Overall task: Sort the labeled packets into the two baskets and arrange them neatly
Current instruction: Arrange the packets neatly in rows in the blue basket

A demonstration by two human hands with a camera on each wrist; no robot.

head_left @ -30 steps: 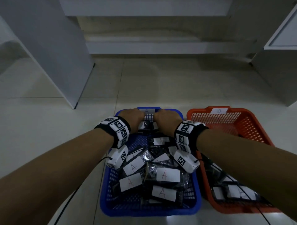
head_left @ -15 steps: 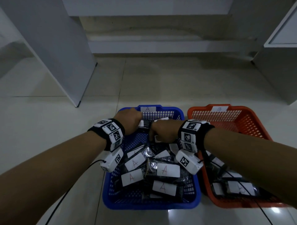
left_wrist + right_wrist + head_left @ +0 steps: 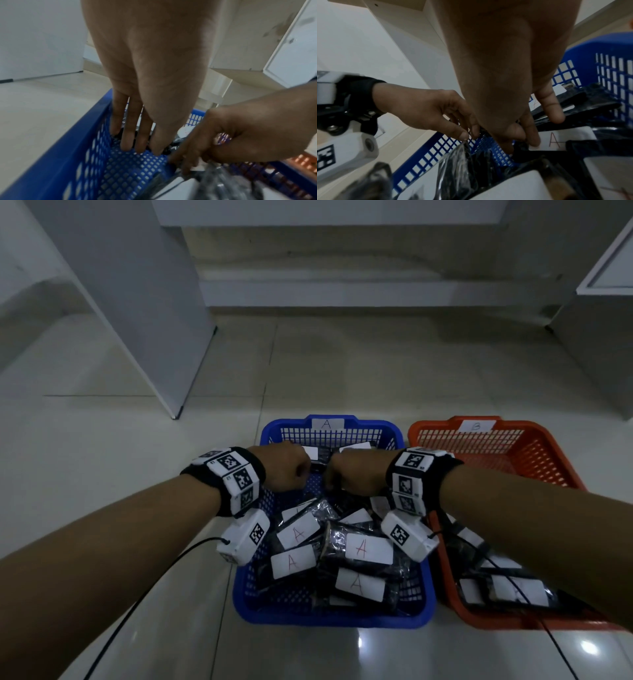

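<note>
The blue basket [image 3: 329, 619] tagged A [image 3: 327, 424] holds several black packets in clear wrap with white A labels [image 3: 368, 547]. To its right the orange basket [image 3: 445, 428], tagged B [image 3: 476, 426], has packets at its near end [image 3: 513, 594]. Both hands reach down into the far half of the blue basket. My left hand [image 3: 286, 469] points straight fingers [image 3: 135, 146] at the mesh floor by the left wall [image 3: 51, 155], touching packet wrap. My right hand [image 3: 356, 472] lays its fingers [image 3: 518, 140] on a packet beside an A label [image 3: 554, 140], thumb apart.
A white cabinet panel [image 3: 137, 302] stands at the left and another cabinet [image 3: 609, 337] at the right. A low step [image 3: 342, 292] runs along the back. Pale floor tiles [image 3: 342, 364] lie beyond the baskets. A black cable [image 3: 154, 587] trails from my left wrist.
Both hands have drawn back from the blue basket's far wall toward its middle and sunk lower among the packets. Two packets now show behind them at the far wall.
</note>
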